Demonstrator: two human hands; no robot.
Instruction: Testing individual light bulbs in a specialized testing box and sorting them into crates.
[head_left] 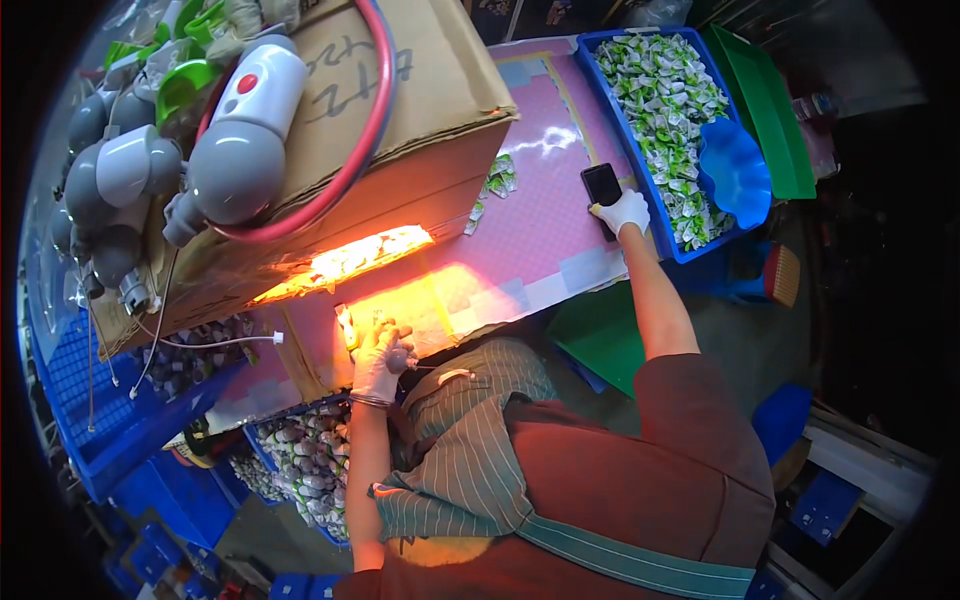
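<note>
My left hand [376, 364], in a pale glove, is closed at the table's near edge under the glowing light. A small grey rounded piece [401, 358] shows at its fingers; its kind is unclear. Just beyond the fingertips lies a small white packet-like thing [346, 328], washed out by the glare. My right hand [625, 212], also gloved, reaches far right and grips the lower end of a black phone [600, 184] with a dark screen. The phone is on the pink patterned tabletop [535, 215], beside a blue tray [664, 246] of small green-and-white packets [668, 110].
A big cardboard box [440, 70] with a lit slot stands at the left of the table. Grey-and-white jointed equipment [238, 165] and a red hose [372, 120] hang before it. Several packets [500, 176] lie beside the box. A blue scalloped bowl [735, 170] rests on the tray.
</note>
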